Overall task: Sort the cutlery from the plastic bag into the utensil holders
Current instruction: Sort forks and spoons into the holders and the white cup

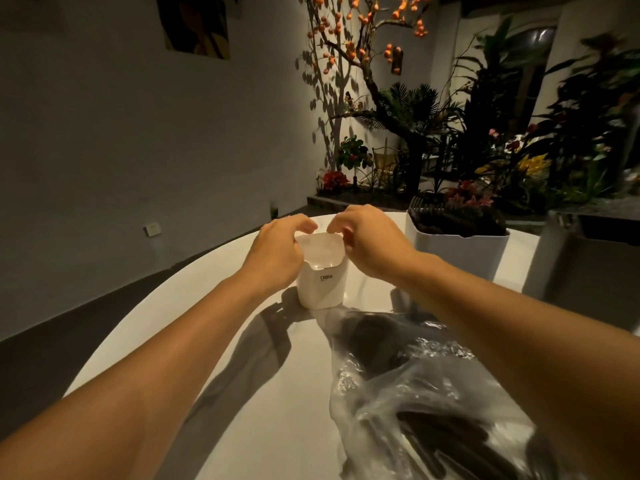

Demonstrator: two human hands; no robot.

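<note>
Both hands are up at the small white utensil holder (321, 282) on the table (242, 393): the left hand (277, 252) curls against its left side and rim, the right hand (367, 242) pinches at the clear lid (320, 245) on top. To open it cleanly, I'd steady the body with the left and lift the lid straight up. The plastic bag (415, 393) of dark cutlery (446, 441) lies nearer the person, under the right forearm. A larger holder (460, 251) stands to the right.

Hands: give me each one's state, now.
Left hand: fingers curled on the small white holder's lid.
Right hand: pinching the same lid's other side.
</note>
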